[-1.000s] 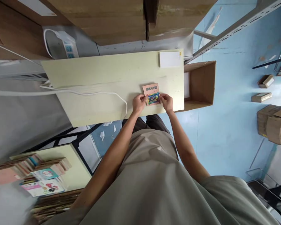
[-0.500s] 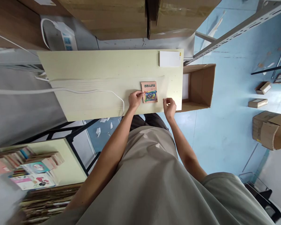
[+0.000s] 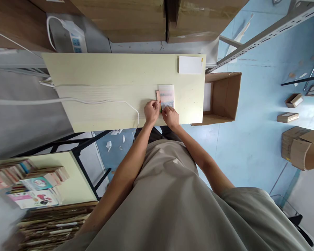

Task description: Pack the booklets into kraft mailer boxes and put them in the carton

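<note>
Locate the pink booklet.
In the head view, the pink booklet lies right of the white cable on the cream tabletop, partly beneath a translucent sheet, by the left hand and right hand.

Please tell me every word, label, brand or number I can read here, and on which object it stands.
No text is readable.
Booklet, partly under pale sheet: marks too blurred.
Stacked books: cover print too blurred.
Power strip: any print too small.
White rectangle: yellow mark too small.
</note>
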`<act>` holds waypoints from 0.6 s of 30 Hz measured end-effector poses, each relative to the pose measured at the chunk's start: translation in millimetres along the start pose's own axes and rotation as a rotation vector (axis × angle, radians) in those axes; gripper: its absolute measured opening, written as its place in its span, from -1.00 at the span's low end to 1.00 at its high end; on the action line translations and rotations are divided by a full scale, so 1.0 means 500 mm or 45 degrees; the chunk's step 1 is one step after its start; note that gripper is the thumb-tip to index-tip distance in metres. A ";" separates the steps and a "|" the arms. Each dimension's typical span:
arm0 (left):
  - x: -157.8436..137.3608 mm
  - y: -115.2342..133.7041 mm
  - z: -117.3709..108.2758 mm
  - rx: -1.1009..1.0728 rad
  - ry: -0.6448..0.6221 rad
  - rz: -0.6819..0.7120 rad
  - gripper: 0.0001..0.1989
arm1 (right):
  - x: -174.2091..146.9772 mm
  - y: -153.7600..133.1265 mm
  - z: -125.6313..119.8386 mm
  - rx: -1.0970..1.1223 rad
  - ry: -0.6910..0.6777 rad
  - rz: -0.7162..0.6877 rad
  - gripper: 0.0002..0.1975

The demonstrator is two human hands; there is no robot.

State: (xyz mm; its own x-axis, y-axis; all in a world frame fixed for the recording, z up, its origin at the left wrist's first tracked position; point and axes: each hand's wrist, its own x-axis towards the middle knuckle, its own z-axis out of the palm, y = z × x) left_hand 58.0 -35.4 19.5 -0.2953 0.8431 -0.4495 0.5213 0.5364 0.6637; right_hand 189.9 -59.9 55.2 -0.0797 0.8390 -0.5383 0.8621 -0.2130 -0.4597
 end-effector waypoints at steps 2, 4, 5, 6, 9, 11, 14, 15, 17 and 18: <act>-0.002 -0.002 0.005 0.037 0.020 0.024 -0.82 | 0.003 0.002 0.004 0.009 -0.010 -0.012 -0.80; -0.003 -0.004 0.011 0.045 0.027 0.038 -0.88 | 0.004 0.009 0.002 0.029 -0.027 -0.057 -0.83; -0.003 -0.005 0.015 0.044 0.026 0.039 -0.87 | 0.005 0.016 -0.002 0.042 -0.048 -0.089 -0.85; -0.003 -0.007 0.019 0.042 0.027 0.035 -0.84 | 0.008 0.024 -0.009 0.059 -0.061 -0.114 -0.86; -0.003 -0.012 0.031 0.015 0.050 0.014 -0.81 | 0.034 0.061 -0.036 0.145 0.065 -0.062 -0.82; -0.003 -0.014 0.038 -0.026 0.067 -0.016 -0.83 | 0.068 0.086 -0.052 0.226 0.225 0.049 -0.74; -0.005 -0.013 0.046 -0.086 0.074 -0.074 -0.84 | 0.134 0.111 -0.061 0.345 0.264 0.174 -0.66; -0.006 -0.012 0.047 -0.101 0.074 -0.093 -0.84 | 0.153 0.114 -0.061 0.380 0.248 0.196 -0.67; -0.009 -0.010 0.044 -0.130 0.074 -0.114 -0.82 | 0.183 0.117 -0.059 0.442 0.221 0.204 -0.69; -0.011 -0.009 0.042 -0.144 0.074 -0.108 -0.81 | 0.192 0.117 -0.058 0.467 0.213 0.192 -0.70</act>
State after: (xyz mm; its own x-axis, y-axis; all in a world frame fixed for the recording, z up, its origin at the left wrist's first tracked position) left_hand 74.2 -43.2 6.6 -0.3824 0.7935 -0.4735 0.3999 0.6041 0.6893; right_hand 247.3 22.8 -2.9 0.1418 0.8481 -0.5104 0.6203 -0.4780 -0.6219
